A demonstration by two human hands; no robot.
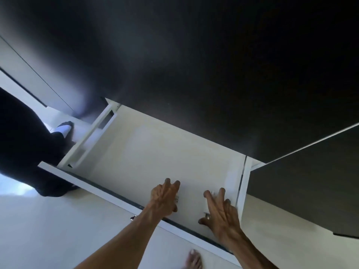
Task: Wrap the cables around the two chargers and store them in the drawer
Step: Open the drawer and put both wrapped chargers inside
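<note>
Inspector: Drawer (136,148) status?

Clerk: White, pulled out from under the dark countertop (194,55). Both hands are inside at its front right corner.

Inspector: Fingers?

Clerk: Left hand (165,197) is palm down, fingers bent over something white, a charger (177,199) by the look, mostly hidden. Right hand (221,208) has its fingers spread, and white shows beneath them; whether it grips, I cannot tell.

Inspector: Surroundings?

Clerk: A bare foot (193,259) on the pale floor (58,230); another person's dark leg (29,142) stands at left.

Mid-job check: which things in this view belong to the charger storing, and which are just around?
Job:
- open white drawer
- left hand over something white, likely a charger
- right hand over another white item, mostly hidden

Just around:
- dark countertop
- another person's dark-trousered leg
- bare foot on the floor
</note>
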